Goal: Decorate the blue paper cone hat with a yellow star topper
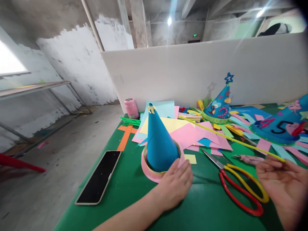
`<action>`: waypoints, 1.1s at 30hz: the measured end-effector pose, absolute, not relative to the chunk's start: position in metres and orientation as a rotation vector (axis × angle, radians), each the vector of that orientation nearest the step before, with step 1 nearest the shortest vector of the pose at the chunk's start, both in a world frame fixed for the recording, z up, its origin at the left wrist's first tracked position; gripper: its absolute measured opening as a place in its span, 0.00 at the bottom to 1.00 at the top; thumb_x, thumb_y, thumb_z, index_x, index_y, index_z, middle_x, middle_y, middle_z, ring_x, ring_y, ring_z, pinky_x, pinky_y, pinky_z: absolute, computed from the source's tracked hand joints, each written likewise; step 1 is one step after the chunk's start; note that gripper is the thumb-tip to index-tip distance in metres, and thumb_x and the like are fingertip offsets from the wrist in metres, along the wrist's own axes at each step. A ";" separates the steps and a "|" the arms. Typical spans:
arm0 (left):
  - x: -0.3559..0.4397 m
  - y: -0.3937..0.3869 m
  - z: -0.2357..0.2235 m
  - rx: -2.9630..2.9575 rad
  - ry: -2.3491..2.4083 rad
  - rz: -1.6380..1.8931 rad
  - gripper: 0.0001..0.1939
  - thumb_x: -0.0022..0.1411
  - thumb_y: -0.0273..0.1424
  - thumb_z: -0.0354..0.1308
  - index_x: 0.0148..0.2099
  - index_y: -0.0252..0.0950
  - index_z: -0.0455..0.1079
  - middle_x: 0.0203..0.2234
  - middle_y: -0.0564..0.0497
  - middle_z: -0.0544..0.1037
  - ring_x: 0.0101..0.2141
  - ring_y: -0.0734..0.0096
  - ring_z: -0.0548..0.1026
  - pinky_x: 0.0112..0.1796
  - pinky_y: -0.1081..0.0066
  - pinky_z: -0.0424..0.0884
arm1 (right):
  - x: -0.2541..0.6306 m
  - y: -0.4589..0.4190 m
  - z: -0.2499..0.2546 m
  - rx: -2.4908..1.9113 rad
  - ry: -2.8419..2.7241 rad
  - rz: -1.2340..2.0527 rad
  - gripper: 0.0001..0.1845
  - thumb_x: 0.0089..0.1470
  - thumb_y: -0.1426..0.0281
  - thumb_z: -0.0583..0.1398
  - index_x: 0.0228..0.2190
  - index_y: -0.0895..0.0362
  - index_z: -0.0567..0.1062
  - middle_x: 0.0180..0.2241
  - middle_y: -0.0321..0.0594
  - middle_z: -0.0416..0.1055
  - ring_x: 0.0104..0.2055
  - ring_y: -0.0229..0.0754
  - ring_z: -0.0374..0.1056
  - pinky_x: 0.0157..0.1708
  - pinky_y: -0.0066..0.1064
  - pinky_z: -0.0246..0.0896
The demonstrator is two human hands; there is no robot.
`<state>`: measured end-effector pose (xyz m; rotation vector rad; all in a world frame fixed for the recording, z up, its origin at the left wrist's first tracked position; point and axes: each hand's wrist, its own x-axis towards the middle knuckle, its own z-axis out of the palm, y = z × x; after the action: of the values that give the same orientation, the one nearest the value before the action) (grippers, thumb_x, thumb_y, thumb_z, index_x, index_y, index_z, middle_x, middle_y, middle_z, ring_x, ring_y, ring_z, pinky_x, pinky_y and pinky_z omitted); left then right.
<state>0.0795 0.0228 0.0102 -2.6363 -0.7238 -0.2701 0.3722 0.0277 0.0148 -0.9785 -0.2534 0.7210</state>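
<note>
Phone (98, 178), eight o'clock; blue cone (160, 141), six o'clock, upright, pink brim (149, 173) around its base; light, springy, easily creased, we judge, best held low; our left hand (175, 189), fingers close together, rests against the brim at the cone's five o'clock, hiding that edge; our right hand (284, 183), four o'clock, pinches a slender yellow stem (228, 137); its wrist we find lost in shadow.
</note>
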 end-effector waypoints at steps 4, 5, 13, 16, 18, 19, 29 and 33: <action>0.074 0.036 0.003 -2.642 -0.822 -0.203 0.18 0.62 0.25 0.39 0.54 0.30 0.59 0.53 0.42 0.65 0.57 0.61 0.52 0.54 0.52 0.47 | 0.359 0.026 0.017 -0.862 -0.161 0.848 0.06 0.38 0.75 0.54 0.15 0.54 0.67 0.23 0.35 0.53 0.18 0.32 0.54 0.08 0.29 0.52; 0.073 0.039 0.002 -2.640 -0.842 -0.205 0.18 0.62 0.25 0.39 0.53 0.31 0.59 0.53 0.42 0.65 0.57 0.63 0.53 0.54 0.53 0.47 | 0.359 0.026 0.017 -0.860 -0.175 0.856 0.06 0.38 0.75 0.54 0.16 0.54 0.67 0.23 0.35 0.53 0.18 0.32 0.54 0.08 0.29 0.53; 0.056 0.077 -0.002 -2.640 -0.831 -0.205 0.16 0.61 0.22 0.40 0.48 0.33 0.65 0.48 0.44 0.71 0.55 0.63 0.58 0.55 0.55 0.46 | 0.357 0.028 0.013 -0.818 -0.217 0.938 0.04 0.36 0.76 0.55 0.17 0.56 0.65 0.22 0.34 0.54 0.18 0.32 0.55 0.12 0.26 0.59; 0.058 0.083 -0.001 -2.637 -0.878 -0.236 0.16 0.61 0.22 0.41 0.48 0.32 0.65 0.48 0.43 0.71 0.54 0.62 0.59 0.54 0.54 0.47 | 0.355 0.029 0.011 -0.811 -0.190 0.953 0.04 0.38 0.76 0.54 0.17 0.58 0.67 0.22 0.34 0.56 0.19 0.30 0.55 0.14 0.23 0.60; 0.062 0.075 -0.001 -2.625 -0.931 -0.284 0.16 0.61 0.23 0.41 0.49 0.30 0.64 0.50 0.40 0.68 0.55 0.60 0.58 0.54 0.52 0.46 | 0.354 0.029 0.011 -0.805 -0.169 0.970 0.05 0.40 0.77 0.54 0.17 0.59 0.67 0.22 0.34 0.56 0.19 0.30 0.55 0.15 0.21 0.60; 0.065 0.068 0.000 -2.628 -0.952 -0.316 0.16 0.61 0.23 0.41 0.49 0.30 0.63 0.51 0.39 0.67 0.55 0.60 0.57 0.54 0.53 0.47 | 0.354 0.029 0.011 -0.799 -0.159 0.980 0.05 0.40 0.77 0.53 0.17 0.59 0.67 0.22 0.34 0.56 0.20 0.29 0.55 0.15 0.20 0.60; 0.078 0.005 0.040 -2.997 -1.812 -2.703 0.33 0.52 0.45 0.54 0.57 0.38 0.54 0.36 0.45 0.72 0.20 0.76 0.69 0.23 0.71 0.67 | 0.336 0.026 0.007 -0.921 -0.488 1.018 0.04 0.40 0.74 0.58 0.18 0.56 0.67 0.25 0.32 0.62 0.20 0.30 0.55 0.16 0.23 0.56; 0.068 0.007 0.049 -2.707 -2.271 -3.067 0.16 0.60 0.38 0.47 0.37 0.31 0.69 0.19 0.51 0.71 0.16 0.76 0.68 0.19 0.74 0.63 | 0.342 0.028 0.008 -1.030 -0.695 0.895 0.03 0.39 0.70 0.60 0.20 0.55 0.70 0.26 0.37 0.66 0.25 0.37 0.62 0.23 0.31 0.59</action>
<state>0.0677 0.0074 0.0489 -2.7072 -2.2713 -3.0670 0.3417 0.0280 0.0078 -1.0298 -0.6955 0.8949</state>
